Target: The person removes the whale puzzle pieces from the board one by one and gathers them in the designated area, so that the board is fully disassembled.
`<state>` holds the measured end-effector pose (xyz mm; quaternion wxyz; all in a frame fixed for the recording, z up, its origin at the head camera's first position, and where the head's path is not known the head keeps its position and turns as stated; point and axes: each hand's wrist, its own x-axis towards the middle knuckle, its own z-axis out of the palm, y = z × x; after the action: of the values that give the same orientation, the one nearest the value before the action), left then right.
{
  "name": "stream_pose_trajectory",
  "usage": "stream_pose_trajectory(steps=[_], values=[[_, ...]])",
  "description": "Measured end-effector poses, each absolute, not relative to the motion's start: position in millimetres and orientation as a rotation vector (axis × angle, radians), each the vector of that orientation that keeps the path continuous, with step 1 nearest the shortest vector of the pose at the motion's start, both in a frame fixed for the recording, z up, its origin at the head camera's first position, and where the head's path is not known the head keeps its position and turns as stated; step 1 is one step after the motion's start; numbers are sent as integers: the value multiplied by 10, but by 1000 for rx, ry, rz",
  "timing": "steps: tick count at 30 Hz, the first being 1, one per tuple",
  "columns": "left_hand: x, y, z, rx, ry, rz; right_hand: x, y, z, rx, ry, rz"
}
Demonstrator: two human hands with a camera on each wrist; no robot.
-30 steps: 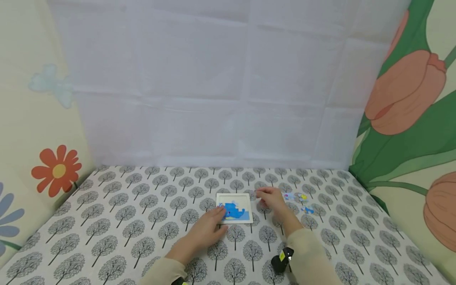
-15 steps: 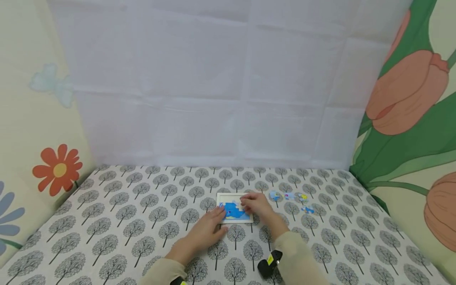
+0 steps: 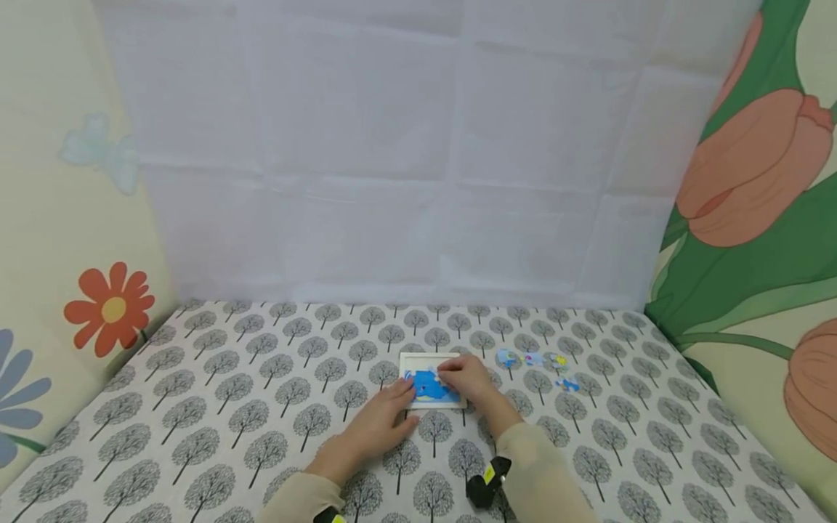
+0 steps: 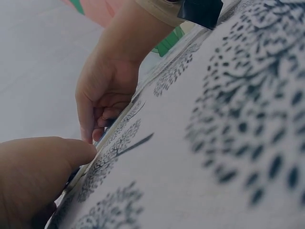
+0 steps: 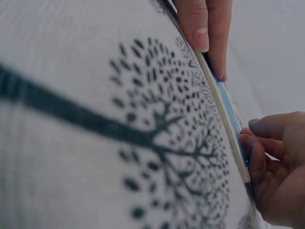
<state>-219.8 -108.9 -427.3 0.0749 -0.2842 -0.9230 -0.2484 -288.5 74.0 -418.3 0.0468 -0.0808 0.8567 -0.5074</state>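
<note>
A small white puzzle frame [image 3: 446, 406] lies on the table, partly filled with a blue animal picture [image 3: 426, 386]; its upper strip looks pale. My left hand [image 3: 378, 421] rests with extended fingers over the frame's left edge, thumb beside the near rim. Over the frame's right side, my right hand [image 3: 474, 383] has curled fingers and pinches a puzzle piece, mostly hidden by the fingertips. In the right wrist view the right hand's fingers [image 5: 269, 138] meet low over the blue picture, while the left hand [image 5: 202, 28] touches the rim farther along.
Several loose puzzle pieces lie right of the frame: a blue one [image 3: 506, 357], a pale one with pink [image 3: 532, 359], a yellow one [image 3: 559, 360] and a blue one [image 3: 567, 385] nearer me. A tree-print cloth [image 3: 294, 392] covers the table; a white sheet [image 3: 366, 240] hangs behind.
My right hand has moved left from beside the loose pieces to over the frame's right side, uncovering a blue piece. My left hand has stayed on the frame.
</note>
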Motion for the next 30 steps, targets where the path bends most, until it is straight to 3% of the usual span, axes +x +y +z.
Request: stream_pose_trajectory(steps=[30], values=[[-2183, -1095, -4258, -860, -2798, -719, -2841, 640, -4112, -125, 2761, -1337]])
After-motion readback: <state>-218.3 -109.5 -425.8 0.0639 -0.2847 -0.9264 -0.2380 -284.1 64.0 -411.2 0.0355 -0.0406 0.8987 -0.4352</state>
